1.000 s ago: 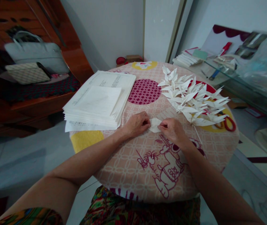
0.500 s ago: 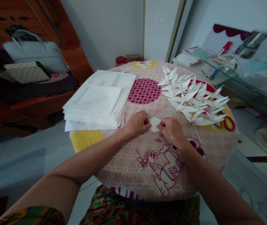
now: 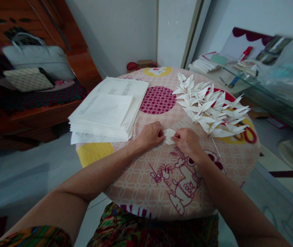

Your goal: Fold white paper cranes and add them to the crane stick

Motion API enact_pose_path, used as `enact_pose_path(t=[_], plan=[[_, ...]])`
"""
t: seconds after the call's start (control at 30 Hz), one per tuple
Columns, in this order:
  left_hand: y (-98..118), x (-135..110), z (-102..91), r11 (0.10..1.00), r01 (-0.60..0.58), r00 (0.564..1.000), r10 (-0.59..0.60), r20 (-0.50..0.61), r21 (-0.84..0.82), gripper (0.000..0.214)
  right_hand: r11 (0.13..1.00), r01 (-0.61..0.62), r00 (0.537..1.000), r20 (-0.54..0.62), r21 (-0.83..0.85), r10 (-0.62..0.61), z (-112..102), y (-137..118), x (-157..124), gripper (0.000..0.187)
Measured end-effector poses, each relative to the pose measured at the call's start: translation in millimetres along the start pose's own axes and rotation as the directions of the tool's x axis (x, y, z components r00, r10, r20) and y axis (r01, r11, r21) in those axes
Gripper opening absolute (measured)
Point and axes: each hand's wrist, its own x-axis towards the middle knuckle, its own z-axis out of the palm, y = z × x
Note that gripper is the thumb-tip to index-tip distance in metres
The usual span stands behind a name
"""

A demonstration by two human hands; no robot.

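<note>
A small folded piece of white paper (image 3: pixel 169 136) lies low over the round table between my two hands. My left hand (image 3: pixel 151 134) pinches its left end, the fingers curled closed. At its right end, my right hand (image 3: pixel 188 140) grips it between thumb and fingers. Just behind my right hand a pale printed strip (image 3: pixel 184 123) rests on the cloth. A cluster of folded paper cranes (image 3: pixel 208 104) spreads across the right side of the table. To the left sits a thick stack of printed sheets (image 3: pixel 102 106), topped by smaller blank sheets (image 3: pixel 111 109).
A patterned pink cloth (image 3: pixel 141 185) covers the round table. Red-handled scissors (image 3: pixel 250 134) lie at the right edge, partly under the cranes. A glass shelf (image 3: pixel 265 92) with papers and a plastic bag stands at right. Bags rest on a wooden bench (image 3: pixel 45 104) at left.
Both hands keep hold of the folded paper in nearly the same place. The whole view has shifted very slightly; nothing else visibly differs.
</note>
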Motion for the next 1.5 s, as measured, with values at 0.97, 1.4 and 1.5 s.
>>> enact_pose_path(t=[0.97,1.4,1.5], plan=[[-9.1,-7.5,-0.6,0.931,-0.355,0.934,0.357,0.003,-0.079,0.028,0.998,-0.063,0.998,0.005,0.02,0.063,-8.9,2.0,-0.8,0.008],[-9.2,-5.4,-1.5,0.93,-0.354,0.934,0.357,0.007,-0.097,0.027,0.94,0.001,0.995,-0.095,0.341,0.033,-21.7,18.5,-3.8,0.012],[-10.9,-5.2,-1.3,0.923,-0.374,0.927,0.376,0.0,-0.096,0.028,0.865,0.076,0.996,-0.081,0.496,-0.041,-8.6,7.6,1.7,0.017]])
